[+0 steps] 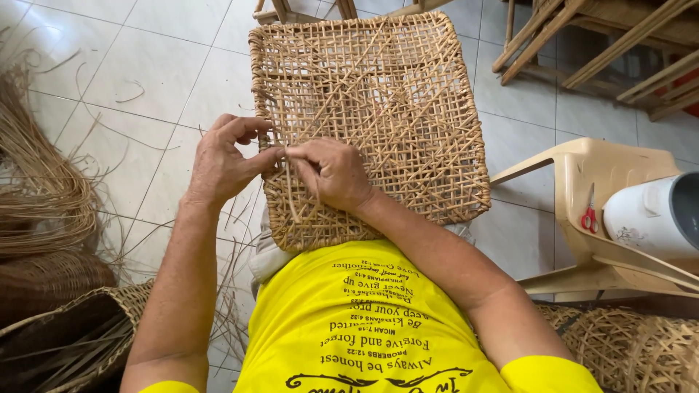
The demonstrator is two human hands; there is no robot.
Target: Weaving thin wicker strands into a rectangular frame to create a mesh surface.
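- Step in hand, as judged: weaving a strand [291,191] into the left edge of the panel [378,116].
- The panel, an open-lattice cane square, rests on the person's lap, tilted away from the body.
- Left hand [226,161]: at the panel's left edge; thumb and forefinger nearly closed, pinching the edge weave; the remaining fingers curl loosely.
- Right hand [331,173]: on the panel's lower left area; fingertips closed on the thin strand, meeting the left thumb.
- Next move, as judged: calls for steady tension and a clean pass through the correct lattice gap.
- Scissors [589,217] lie on a chair [582,164] right of the panel.
- Loose cane [40,182] lies left of the panel.
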